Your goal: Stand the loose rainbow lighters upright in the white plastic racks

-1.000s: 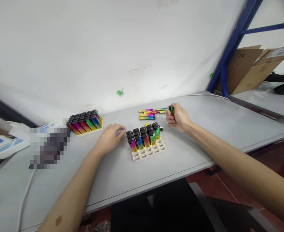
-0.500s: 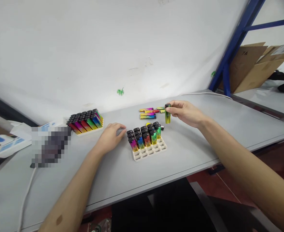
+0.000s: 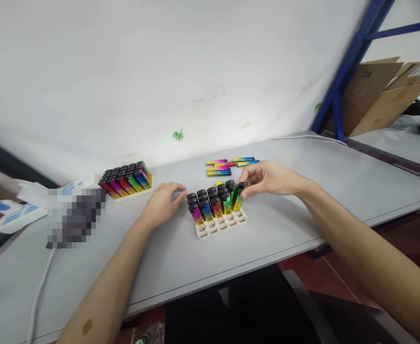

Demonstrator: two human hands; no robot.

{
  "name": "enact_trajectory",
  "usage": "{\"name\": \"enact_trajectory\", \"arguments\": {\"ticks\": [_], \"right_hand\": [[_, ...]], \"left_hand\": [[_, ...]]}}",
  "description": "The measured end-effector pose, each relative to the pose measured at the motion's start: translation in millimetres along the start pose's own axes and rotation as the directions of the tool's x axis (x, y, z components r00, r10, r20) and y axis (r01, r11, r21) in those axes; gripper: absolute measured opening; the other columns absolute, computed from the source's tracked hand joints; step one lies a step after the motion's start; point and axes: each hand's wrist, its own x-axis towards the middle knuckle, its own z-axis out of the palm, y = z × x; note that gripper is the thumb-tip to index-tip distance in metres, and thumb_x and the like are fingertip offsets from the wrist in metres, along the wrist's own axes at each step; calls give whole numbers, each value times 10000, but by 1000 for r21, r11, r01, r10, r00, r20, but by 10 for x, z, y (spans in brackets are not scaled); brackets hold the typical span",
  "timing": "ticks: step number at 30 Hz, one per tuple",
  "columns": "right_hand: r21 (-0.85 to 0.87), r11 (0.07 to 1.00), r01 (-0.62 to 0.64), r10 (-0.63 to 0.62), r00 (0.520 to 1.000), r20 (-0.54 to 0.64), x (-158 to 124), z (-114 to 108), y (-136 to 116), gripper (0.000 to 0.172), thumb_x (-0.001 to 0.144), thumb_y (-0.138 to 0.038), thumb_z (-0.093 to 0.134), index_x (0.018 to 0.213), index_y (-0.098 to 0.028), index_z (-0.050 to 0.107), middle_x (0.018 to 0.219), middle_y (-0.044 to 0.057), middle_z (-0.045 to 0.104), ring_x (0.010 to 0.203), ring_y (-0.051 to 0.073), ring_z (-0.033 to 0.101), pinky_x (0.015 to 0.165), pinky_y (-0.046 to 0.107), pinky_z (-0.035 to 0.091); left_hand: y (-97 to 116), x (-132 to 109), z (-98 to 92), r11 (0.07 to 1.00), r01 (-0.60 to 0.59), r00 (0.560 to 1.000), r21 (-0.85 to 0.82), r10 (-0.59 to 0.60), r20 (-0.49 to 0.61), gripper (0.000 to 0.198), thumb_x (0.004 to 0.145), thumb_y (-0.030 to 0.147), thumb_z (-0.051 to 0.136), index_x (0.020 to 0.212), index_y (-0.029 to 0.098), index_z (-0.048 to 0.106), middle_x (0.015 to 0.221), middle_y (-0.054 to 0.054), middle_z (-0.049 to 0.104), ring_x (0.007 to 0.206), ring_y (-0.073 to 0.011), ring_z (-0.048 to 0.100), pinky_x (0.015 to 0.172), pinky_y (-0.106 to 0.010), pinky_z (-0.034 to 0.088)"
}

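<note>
My right hand [image 3: 263,179] pinches a green-and-yellow lighter [image 3: 237,200] by its black top. The lighter leans slightly at the right end of the front filled row of a white holder tray [image 3: 222,227]; whether it is seated in its hole I cannot tell. Several upright lighters [image 3: 205,210] in purple, blue, red and green fill the tray's back rows, while the front holes hold nothing. Just left of the tray, my left hand [image 3: 163,203] rests on the table, fingers loosely curved and apart, holding nothing.
Several loose lighters [image 3: 219,171] lie flat behind the tray. A second tray of lighters [image 3: 127,184] stands at the left by the wall. Farther left are a blurred dark object [image 3: 83,217] with a white cable [image 3: 40,291]. Cardboard boxes [image 3: 385,102] stand beyond a blue frame [image 3: 339,105].
My right hand has brought the green-and-yellow lighter down and left, from behind the tray's right corner to its right end. My left hand has stayed put.
</note>
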Motion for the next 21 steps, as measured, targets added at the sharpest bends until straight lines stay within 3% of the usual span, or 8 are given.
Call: {"name": "enact_trajectory", "arguments": {"ticks": [9,21], "right_hand": [[-164,982,94,-98,995,-21,-24,-45,32,284,675,-419,858,783,-190,729,782,38,738,718,182,677,647,309,499],[-270,963,-18,5,999,-49,13,54,-19,353,618,-478,870,714,-181,706,746,29,719,706,178,628,620,300,418]], "left_hand": [[14,-6,-7,1000,14,1000,-2,-14,14,341,928,383,457,1105,195,680,1183,-95,712,1162,-288,596,1034,-437,462],[-4,0,-3,1000,18,1000,-4,-18,17,347,927,392,457,1110,197,677,1187,-95,709,1169,-287,592,1039,-426,456]]}}
